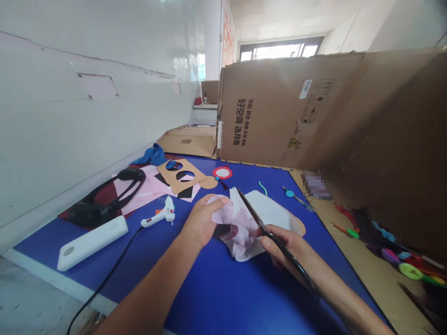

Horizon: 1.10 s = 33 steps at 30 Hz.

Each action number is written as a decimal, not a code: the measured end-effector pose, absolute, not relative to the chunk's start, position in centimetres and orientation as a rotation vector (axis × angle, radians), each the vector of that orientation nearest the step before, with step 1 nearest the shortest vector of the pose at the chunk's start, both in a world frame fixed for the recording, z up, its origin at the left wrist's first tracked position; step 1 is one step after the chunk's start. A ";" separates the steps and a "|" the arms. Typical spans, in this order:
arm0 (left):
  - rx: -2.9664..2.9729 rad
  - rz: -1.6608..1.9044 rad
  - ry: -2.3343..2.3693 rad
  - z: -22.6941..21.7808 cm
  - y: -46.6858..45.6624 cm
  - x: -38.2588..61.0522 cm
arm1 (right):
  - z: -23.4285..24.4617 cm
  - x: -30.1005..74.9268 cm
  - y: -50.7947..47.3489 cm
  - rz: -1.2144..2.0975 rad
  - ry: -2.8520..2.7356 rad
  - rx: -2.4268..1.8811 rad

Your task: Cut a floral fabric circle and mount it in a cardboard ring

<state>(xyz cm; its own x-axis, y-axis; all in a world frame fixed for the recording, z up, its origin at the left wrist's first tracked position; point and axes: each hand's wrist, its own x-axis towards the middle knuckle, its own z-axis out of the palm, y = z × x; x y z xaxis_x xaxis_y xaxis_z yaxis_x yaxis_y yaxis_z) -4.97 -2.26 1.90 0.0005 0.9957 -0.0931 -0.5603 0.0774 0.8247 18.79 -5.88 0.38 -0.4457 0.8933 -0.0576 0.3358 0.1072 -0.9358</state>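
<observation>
While the left hand [200, 221] pinches a crumpled pale lilac cloth [242, 230] between thumb and fingers just below the frame's center, the right hand [291, 239], toward the lower right, has its fingers closed around a long dark tool [254, 214] pointing upper left across a white sheet [270, 207].

Single view, head-worn camera. Sits above near side of blue tabletop [209, 293], faces forward and down across it. Left hand [201, 218] and right hand [284, 244] near camera, over tabletop. Wide field: white wall [132, 51] left of tabletop, cardboard box [272, 116] at its far and right sides, window [272, 51] well beyond.
</observation>
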 end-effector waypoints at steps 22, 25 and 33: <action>0.453 1.541 0.834 1.1 1.1 -7.4 | 1.3 28.0 -11.1 0.317 -2.243 -2.172; 0.435 1.526 0.819 0.8 1.3 -7.5 | 0.9 30.4 -10.1 0.151 -2.094 -2.390; 0.417 1.523 0.832 0.3 1.7 -7.7 | 0.3 33.8 -7.7 0.153 -2.137 -2.506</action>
